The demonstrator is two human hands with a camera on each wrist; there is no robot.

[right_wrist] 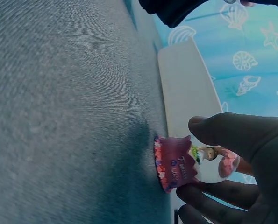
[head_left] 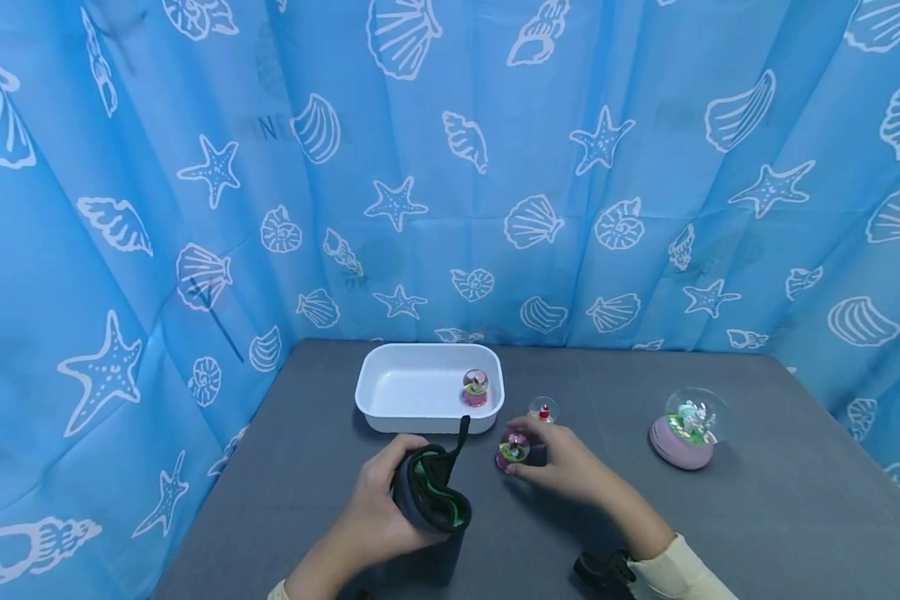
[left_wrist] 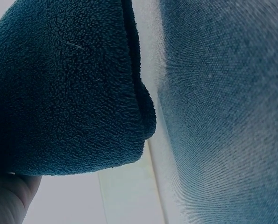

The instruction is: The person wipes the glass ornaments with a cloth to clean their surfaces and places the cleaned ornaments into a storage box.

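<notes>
- A blue curtain (head_left: 420, 171) printed with white shells and starfish forms the backdrop.
- A grey-covered table (head_left: 262, 517) spreads before it.
- A white tray (head_left: 412, 423) sits toward the far edge.
- The left hand (head_left: 378, 512) is wrapped around a folded dark cloth (head_left: 423, 502); the fabric, green inside with a black loop, looks light, soft and easily squeezed, so a loose grip should do.
- The right hand (head_left: 562, 462) is drawn narrow about a small snow globe, thumb on one side, fingers on the other.
- A larger snow globe (head_left: 688, 432) on a pink base stands well apart at the right.
- The held small snow globe (head_left: 512, 447) is just off the tray's near right corner; whether its base touches the table is unclear. It is probably hard, smooth and breakable, its clear dome likely slippery, its lettered base the surer hold.
- A similar globe (head_left: 476, 388) rests inside the tray's right end.
- A globe with a red figure (head_left: 544, 410) shows partly behind the right hand.
</notes>
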